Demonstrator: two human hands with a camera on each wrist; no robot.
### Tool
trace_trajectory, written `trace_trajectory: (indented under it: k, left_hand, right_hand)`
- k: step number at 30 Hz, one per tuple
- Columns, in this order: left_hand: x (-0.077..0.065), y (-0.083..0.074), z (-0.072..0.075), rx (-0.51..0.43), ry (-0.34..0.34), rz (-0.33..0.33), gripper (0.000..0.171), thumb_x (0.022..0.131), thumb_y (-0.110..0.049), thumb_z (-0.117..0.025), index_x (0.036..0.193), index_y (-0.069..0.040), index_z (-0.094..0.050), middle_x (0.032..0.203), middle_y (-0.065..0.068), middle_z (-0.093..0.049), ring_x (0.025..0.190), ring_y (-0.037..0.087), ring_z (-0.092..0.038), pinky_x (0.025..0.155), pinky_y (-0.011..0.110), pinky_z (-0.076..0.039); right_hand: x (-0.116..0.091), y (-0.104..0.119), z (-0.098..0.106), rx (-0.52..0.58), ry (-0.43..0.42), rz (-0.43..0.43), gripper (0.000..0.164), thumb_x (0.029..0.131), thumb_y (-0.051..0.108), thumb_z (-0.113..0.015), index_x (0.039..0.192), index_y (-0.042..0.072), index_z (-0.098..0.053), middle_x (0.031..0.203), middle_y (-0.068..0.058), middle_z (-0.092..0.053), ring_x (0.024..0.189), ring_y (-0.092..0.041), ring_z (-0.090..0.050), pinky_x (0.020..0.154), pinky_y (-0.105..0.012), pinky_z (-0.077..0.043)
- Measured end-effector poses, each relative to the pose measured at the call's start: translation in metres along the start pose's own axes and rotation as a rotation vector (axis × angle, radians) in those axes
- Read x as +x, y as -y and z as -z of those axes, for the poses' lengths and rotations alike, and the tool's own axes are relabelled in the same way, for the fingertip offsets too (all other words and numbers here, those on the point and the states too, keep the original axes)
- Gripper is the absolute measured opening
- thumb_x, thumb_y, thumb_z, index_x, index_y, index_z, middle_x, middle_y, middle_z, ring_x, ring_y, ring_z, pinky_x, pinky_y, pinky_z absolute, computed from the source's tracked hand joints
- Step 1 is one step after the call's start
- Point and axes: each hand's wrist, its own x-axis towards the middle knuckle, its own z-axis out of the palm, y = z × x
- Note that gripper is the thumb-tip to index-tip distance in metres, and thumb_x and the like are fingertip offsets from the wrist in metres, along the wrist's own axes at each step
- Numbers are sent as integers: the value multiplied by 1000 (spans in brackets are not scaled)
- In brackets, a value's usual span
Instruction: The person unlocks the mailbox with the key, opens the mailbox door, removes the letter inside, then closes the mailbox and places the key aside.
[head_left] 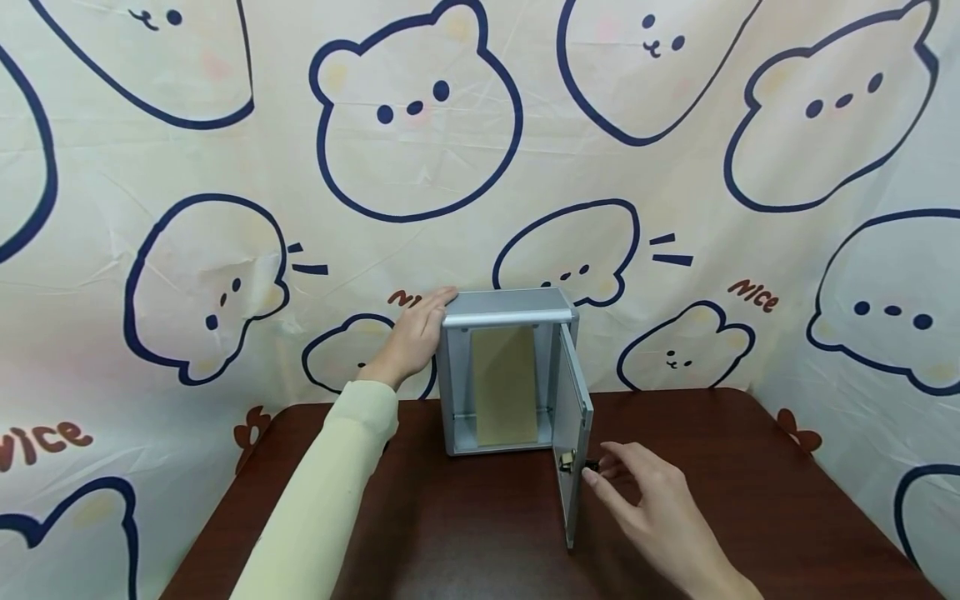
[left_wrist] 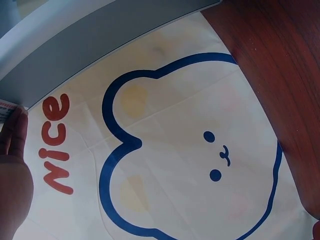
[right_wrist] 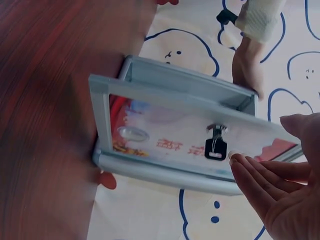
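Observation:
A small silver-grey metal cabinet (head_left: 498, 307) stands upright on the table, its hinged door (head_left: 576, 400) swung out at the right. Inside, a tan panel (head_left: 504, 387) covers the middle of the back. My left hand (head_left: 411, 337) rests on the cabinet's upper left edge; in the left wrist view only part of that hand (left_wrist: 15, 175) shows. A black-headed key (right_wrist: 216, 149) sits in the lock on the door's printed outer face. Beside it is my right hand (head_left: 652, 504), thumb and fingers apart in the right wrist view, with nothing gripped between them.
The dark red-brown wooden table (head_left: 465, 533) ends just behind the cabinet. A pale cloth (head_left: 420, 167) with bear drawings hangs along the back and sides. The door's free edge juts toward the table's front.

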Motion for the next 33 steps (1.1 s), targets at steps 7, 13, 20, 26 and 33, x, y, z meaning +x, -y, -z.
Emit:
trace_trajectory:
  k: [7,13,20,26,33]
  left_hand:
    - [-1,-1,0,0,-20,-7,54,110,-25,-20,156,-11,-44,163,5,-39,152,20,-32,124,42,-26]
    - [0,-1,0,-11,-11,-3,54,110,-26,-21,157,-11,-43,164,4,-38,152,21,-31,124,44,-25]
    - [1,1,-1,-2,-7,-5,54,110,-27,-20,157,-11,-43,164,4,-38,152,20,-30,124,43,-25]
    - [3,2,-1,-2,-14,-11,54,110,-28,-21,157,-11,-43,163,4,-38,152,20,-31,124,43,-25]
    - [2,1,-1,-2,-9,-2,54,110,-28,-20,157,-12,-43,164,4,-38,152,20,-30,124,44,-25]
  right_hand:
    - [3,7,-10,33,-28,47,20,89,17,-81,107,12,-73,93,7,-67,81,-3,-63,67,-21,-57]
    - [9,9,-19,-19,-84,70,20,86,19,-84,102,10,-76,89,9,-68,78,-3,-64,65,-23,-57]
    - [13,12,-26,-71,-95,52,10,88,20,-83,93,13,-77,82,10,-67,70,-1,-58,58,-20,-53]
    - [15,16,-28,-121,-122,66,9,88,15,-82,84,12,-74,71,10,-60,59,0,-46,50,-18,-43]
    - [15,16,-30,-161,-133,93,16,87,11,-82,77,14,-70,62,15,-50,54,0,-37,47,-18,-36]
